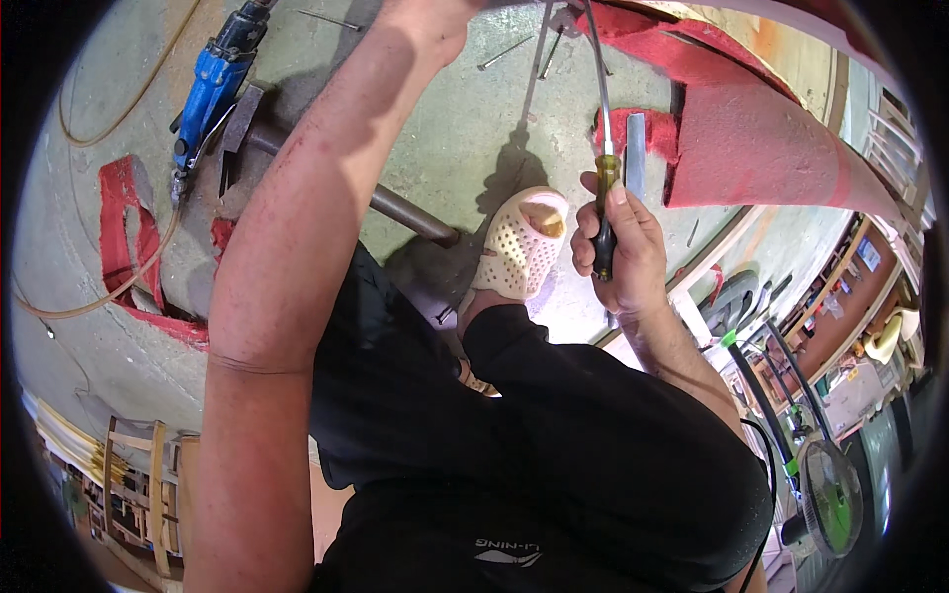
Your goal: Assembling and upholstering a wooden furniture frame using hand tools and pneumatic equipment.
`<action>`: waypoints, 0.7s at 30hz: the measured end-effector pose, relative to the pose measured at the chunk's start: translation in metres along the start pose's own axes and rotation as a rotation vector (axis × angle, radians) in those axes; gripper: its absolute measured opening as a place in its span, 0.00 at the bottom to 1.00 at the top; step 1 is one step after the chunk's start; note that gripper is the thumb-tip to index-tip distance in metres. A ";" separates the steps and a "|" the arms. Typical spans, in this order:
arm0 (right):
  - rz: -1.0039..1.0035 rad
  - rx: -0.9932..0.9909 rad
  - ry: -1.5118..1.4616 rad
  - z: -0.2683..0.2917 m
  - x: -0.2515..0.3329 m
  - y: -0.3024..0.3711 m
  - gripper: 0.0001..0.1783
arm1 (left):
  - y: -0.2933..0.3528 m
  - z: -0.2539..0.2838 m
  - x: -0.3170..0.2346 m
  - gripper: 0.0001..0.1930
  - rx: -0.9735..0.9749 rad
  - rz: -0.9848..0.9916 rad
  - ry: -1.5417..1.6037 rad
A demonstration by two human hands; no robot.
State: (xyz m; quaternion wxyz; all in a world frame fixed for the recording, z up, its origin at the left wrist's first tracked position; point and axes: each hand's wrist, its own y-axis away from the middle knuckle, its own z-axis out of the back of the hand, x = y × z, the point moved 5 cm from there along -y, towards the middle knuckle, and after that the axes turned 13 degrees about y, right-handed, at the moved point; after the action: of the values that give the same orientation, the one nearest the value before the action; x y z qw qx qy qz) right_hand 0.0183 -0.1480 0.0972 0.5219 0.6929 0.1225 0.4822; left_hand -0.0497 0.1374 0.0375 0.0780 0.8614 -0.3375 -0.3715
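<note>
My right hand point(628, 237) is wrapped around the handle of a screwdriver point(607, 170). The handle is clear yellow-green and black, and its long thin shaft runs up to the top edge, where the tip cannot be seen. From the left, my left forearm reaches across to the top edge. Only part of my left hand point(435, 20) shows there, and its fingers are out of sight. Beside the screwdriver lies a flat grey metal bar point(636, 153). A sheet of red fabric-like material point(751, 148) with torn edges spreads to the right of it.
On the floor at left lie a blue air tool point(219, 74) with a tan hose point(129, 282), a hammer point(410, 215) partly behind my forearm, and torn red strips point(124, 212). Several nails point(504, 52) are scattered near the top. A fan point(830, 494) stands at lower right.
</note>
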 end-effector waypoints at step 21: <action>0.128 -0.182 0.617 -0.018 0.073 -0.043 0.21 | 0.003 0.003 -0.016 0.23 -0.081 -0.049 -0.155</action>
State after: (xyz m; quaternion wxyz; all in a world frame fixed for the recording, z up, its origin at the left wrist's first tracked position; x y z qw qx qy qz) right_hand 0.0550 -0.0702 0.1003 0.4883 0.4710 0.1876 0.7103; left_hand -0.0609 0.1460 0.0458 0.0775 0.8341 -0.3063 -0.4523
